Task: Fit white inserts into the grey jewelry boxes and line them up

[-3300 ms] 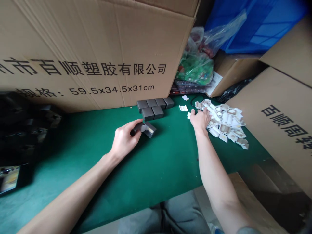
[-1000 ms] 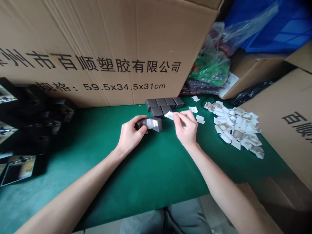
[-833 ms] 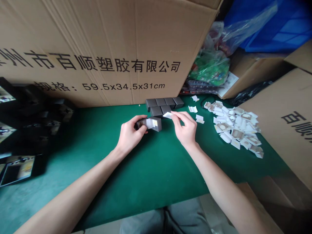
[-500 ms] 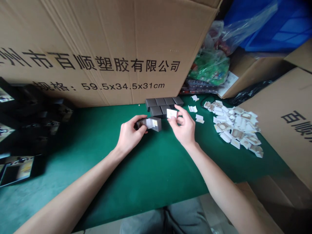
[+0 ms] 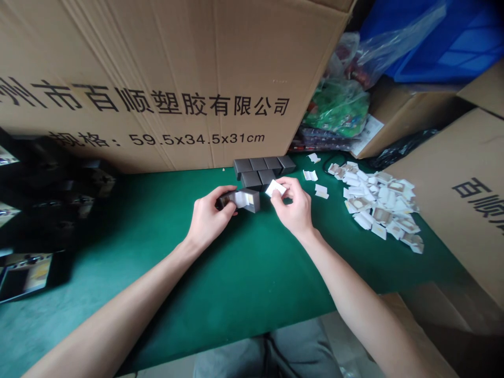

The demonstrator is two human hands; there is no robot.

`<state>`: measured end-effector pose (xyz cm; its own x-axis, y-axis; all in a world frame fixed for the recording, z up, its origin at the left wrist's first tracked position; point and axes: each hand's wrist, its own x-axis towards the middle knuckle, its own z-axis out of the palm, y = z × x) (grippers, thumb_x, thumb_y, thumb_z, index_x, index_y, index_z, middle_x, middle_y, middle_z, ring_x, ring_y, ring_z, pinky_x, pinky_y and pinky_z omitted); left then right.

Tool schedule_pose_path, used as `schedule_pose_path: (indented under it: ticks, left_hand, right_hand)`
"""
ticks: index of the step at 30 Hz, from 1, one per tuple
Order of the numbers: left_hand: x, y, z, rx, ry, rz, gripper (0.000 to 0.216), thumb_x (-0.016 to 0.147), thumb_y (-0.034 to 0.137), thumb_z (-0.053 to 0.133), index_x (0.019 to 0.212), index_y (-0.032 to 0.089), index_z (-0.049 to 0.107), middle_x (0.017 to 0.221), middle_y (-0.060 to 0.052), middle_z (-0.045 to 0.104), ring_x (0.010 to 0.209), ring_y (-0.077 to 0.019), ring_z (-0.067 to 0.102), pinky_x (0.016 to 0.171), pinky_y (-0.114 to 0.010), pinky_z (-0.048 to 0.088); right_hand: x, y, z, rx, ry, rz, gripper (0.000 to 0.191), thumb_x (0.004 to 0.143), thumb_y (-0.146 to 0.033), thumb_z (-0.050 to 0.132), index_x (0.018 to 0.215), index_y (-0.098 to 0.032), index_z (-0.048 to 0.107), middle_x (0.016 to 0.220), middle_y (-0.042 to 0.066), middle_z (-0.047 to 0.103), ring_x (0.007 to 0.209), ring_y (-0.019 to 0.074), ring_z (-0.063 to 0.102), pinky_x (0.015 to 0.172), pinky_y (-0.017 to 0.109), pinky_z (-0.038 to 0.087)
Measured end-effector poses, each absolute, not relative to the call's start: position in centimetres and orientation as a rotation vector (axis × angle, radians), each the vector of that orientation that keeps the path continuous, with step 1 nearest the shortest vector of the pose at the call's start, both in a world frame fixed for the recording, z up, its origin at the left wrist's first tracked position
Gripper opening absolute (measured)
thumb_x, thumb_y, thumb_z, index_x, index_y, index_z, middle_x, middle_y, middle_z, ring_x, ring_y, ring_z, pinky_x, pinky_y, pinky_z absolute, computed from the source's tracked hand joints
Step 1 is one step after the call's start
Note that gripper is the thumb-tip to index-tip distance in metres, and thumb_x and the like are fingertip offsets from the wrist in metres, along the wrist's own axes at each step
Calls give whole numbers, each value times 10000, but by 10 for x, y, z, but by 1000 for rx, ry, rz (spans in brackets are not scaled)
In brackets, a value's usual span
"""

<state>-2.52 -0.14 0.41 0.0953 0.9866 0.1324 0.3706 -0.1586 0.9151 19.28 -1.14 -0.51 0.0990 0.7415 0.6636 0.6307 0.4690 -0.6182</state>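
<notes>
My left hand (image 5: 210,212) is closed round a small dark box (image 5: 253,202), tilted with its lid up and a pale lining showing inside. Between the thumb and fingers of my right hand (image 5: 293,205) is a small white card insert (image 5: 275,188), held just to the right of that box and apart from it. Right behind both hands, small closed dark boxes (image 5: 252,179) stand in two rows on the green table (image 5: 232,273). A few loose white inserts (image 5: 321,191) lie to the right of my right hand.
A heap of white folded inserts (image 5: 380,202) lies on the right. A large printed carton (image 5: 177,63) walls off the back, and another carton (image 5: 452,173) stands at right. Stacked dark open boxes (image 5: 35,210) fill the left edge. Plastic bags (image 5: 340,105) sit at back right.
My right hand has turned the white card insert so it now tilts, and has shifted it slightly left towards the box. My left hand and the box have hardly moved.
</notes>
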Motion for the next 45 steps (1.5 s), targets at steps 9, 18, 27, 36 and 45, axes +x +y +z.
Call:
schedule_pose_path:
  ticks: [9,18,27,36,45]
  left_hand:
    - [-25,-2,4,1655,1361,1057,402,801,219,587,1176,214,732,911,-4,768,704,-188,775,618,-236,578]
    - [-25,-2,4,1655,1361,1056,395,811,226,589,1179,215,735,937,-16,768,710,-194,777,621,-242,582]
    - [-26,-1,1,1665,1352,1058,402,819,222,587,1194,218,731,931,-12,769,716,-192,778,637,-243,595]
    - [-27,0,1,1658,1399,1076,396,828,260,606,1201,217,732,958,-21,780,726,-196,778,656,-250,600]
    - [-26,0,0,1574,1375,1137,551,917,421,602,1420,195,616,1142,-74,774,906,-222,781,830,-300,613]
  right_hand:
    - [194,-11,-3,-1209,-1714,39,246,916,-197,513,1089,-204,687,904,53,730,686,160,643,621,304,571]
    - [192,-10,-8,-1191,-1603,180,96,964,-316,602,997,-235,564,876,27,774,786,171,754,721,293,628]
    - [193,-10,-7,-1272,-1603,21,95,945,-305,625,934,-214,598,794,12,709,641,131,619,611,269,525]
    - [190,-10,-10,-1153,-1577,51,276,949,-264,610,1224,-233,598,1040,74,722,891,184,731,753,316,653]
    - [183,-19,3,-1057,-1672,-176,205,980,-212,571,1152,-242,680,945,63,757,777,188,715,723,354,637]
